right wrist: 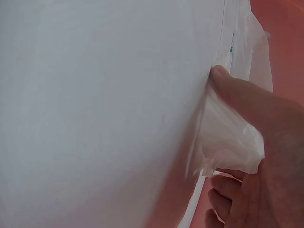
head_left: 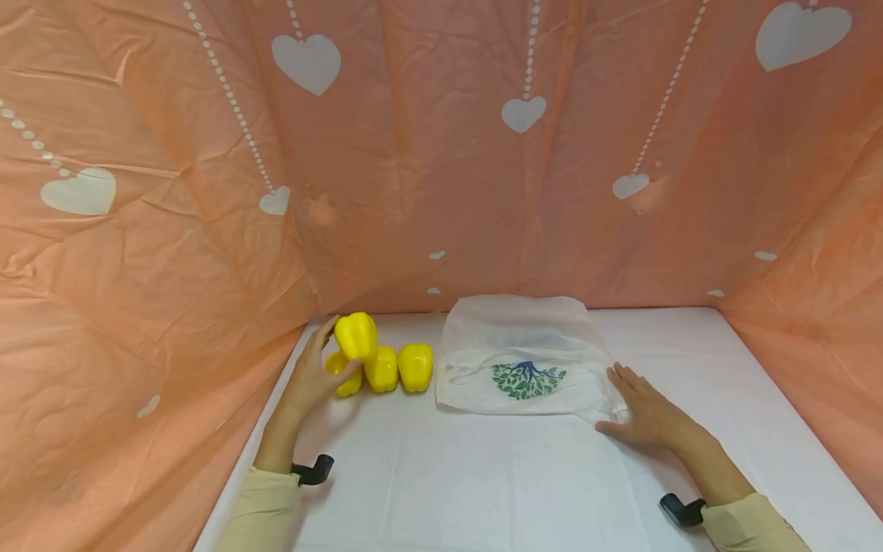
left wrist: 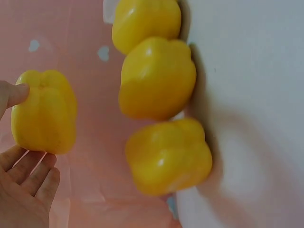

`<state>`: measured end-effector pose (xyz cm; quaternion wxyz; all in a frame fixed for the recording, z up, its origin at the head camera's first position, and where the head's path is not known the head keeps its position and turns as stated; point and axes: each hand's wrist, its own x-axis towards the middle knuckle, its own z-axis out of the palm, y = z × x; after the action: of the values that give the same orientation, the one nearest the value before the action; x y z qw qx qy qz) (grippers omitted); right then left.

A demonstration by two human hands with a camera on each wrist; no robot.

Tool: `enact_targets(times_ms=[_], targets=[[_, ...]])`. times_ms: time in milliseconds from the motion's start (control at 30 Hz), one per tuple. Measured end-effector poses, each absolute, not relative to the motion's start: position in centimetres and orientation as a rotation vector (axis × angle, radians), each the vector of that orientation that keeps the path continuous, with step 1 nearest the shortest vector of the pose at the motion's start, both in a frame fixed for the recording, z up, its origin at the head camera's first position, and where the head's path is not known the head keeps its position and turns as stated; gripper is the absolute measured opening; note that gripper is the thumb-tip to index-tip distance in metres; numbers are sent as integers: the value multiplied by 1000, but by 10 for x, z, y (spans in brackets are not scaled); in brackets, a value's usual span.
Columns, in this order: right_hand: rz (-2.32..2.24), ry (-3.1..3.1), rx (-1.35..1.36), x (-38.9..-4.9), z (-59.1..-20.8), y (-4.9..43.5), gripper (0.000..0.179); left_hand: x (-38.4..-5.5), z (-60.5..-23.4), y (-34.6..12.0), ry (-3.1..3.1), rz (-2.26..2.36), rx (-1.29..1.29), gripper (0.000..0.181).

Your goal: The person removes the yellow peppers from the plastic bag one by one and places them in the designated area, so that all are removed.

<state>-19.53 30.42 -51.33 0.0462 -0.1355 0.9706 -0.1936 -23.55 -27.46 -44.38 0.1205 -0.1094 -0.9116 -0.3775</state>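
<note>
My left hand (head_left: 307,389) holds a yellow bell pepper (head_left: 356,334) between thumb and fingertips. In the left wrist view that bell pepper (left wrist: 45,114) hangs apart from a row of three others. The row shows a left bell pepper (head_left: 349,382), partly covered by my thumb, a middle bell pepper (head_left: 382,370) and a right bell pepper (head_left: 416,368). A white plastic bag (head_left: 476,391) with a green tree print lies flat at the centre. My right hand (head_left: 645,410) rests at its right end, thumb and fingers spread around the crumpled edge (right wrist: 230,135).
A white-covered table (head_left: 469,475) lies under everything. Behind and at both sides hangs an orange curtain (head_left: 441,176) with white hearts, meeting the table's back edge. Black bands (head_left: 313,470) sit on both wrists.
</note>
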Motion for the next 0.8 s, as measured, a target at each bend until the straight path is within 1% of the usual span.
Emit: enact_targets(times_ms=[233,600,800], targets=[[-582,2963,-401,-194,-511,303,112,-239,-447,-296,-2586,-1142,-379,88],[-577,2968,-413,-195,-512,302,111,-233,-444,-328,-2625,-1205,-285,87],[-567,2970,-412,-196,-513,303,111,-230,-447,-345,-2640,-1308,-247,91]])
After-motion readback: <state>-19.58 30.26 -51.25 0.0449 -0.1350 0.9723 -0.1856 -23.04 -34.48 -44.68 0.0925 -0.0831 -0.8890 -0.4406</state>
